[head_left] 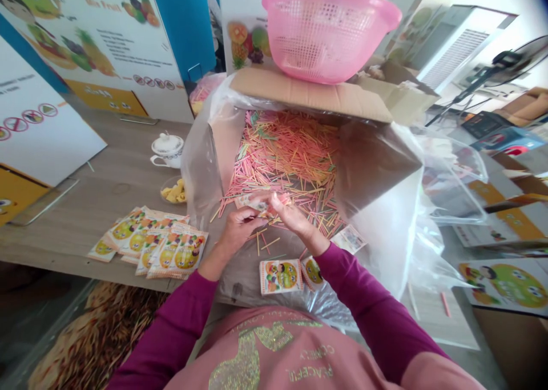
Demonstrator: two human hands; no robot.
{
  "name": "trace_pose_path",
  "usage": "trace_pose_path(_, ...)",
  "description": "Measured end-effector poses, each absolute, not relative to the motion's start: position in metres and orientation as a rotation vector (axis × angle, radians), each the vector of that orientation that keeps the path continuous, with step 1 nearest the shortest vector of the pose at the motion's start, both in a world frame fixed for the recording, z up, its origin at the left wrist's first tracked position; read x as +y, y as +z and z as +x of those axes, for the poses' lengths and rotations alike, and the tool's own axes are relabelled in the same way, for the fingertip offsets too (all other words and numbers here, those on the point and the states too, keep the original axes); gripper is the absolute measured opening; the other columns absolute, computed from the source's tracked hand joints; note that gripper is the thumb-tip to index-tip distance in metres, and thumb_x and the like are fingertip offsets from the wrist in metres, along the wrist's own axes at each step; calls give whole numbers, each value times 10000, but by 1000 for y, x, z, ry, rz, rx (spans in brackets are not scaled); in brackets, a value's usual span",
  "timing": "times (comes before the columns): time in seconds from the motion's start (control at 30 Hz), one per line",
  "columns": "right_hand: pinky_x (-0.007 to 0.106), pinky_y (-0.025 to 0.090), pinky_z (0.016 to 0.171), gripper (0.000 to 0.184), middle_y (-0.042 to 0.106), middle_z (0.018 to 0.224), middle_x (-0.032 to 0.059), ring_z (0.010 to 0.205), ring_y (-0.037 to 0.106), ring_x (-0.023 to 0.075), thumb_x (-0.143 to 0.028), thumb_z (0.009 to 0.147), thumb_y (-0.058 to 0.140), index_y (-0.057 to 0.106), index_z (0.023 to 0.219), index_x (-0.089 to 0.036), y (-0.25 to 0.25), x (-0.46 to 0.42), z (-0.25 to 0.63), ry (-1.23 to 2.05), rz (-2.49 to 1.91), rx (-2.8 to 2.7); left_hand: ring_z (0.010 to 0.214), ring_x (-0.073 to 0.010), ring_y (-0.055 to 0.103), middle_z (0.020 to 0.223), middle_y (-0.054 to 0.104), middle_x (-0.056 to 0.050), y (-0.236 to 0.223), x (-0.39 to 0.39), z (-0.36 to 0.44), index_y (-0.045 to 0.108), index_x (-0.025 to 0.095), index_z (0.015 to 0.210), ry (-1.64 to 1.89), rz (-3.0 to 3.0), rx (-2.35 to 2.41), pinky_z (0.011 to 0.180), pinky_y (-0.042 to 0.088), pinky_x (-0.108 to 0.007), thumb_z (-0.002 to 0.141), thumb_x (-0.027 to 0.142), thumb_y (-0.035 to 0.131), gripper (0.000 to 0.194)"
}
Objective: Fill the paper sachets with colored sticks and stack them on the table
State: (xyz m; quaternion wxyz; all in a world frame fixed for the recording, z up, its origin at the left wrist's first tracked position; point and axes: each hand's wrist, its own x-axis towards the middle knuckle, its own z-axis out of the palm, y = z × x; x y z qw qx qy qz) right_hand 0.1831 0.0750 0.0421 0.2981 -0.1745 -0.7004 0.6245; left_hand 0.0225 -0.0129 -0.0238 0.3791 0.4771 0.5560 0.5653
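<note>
Left hand (240, 232) and right hand (295, 217) both curled, fingertips pinching small printed packet (256, 202) between them, long axis running roughly crosswise; right hand's fingers at its right end. Packet over front of cardboard box (310, 96). Coloured sticks (282, 161) heaped inside box, in clear plastic liner (201, 150). Stacked fruit-face sachets (171, 247) left of box on desk (107, 207). Poster (98, 47) beyond box reads "Mix Fruit". Pink shirt (274, 350) reads "PEACEFUL".
</note>
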Motion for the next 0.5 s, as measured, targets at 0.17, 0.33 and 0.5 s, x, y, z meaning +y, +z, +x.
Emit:
trace_pose_path(0.17, 466, 554, 1115, 661, 819, 1216, 86, 1187, 730, 288, -852, 837, 763, 861, 1120, -263, 43, 79, 181, 1806, -417, -1764, 745, -190, 703, 790, 796, -14, -25, -12, 26, 845, 216, 778, 1457, 1059, 1318, 761, 594, -348, 681, 534, 965, 353)
trace_pose_path(0.33, 363, 609, 922, 667, 811, 1166, 84, 1041, 740, 235, -833, 862, 753, 836, 1208, -269, 40, 82, 172, 1852, -459, -1509, 926, -239, 753, 924, 826, -43, -18, -8, 32, 861, 206, 855, 1472, 929, 1196, 929, 617, -412, 682, 499, 981, 360)
trace_pose_path(0.5, 350, 584, 896, 681, 802, 1026, 73, 938, 711, 213, -860, 949, 608, 853, 1024, -229, 33, 68, 158, 1688, -584, -1754, 744, -197, 697, 765, 759, -15, -12, -14, 40, 820, 198, 790, 1422, 917, 1204, 778, 616, -373, 688, 471, 951, 319)
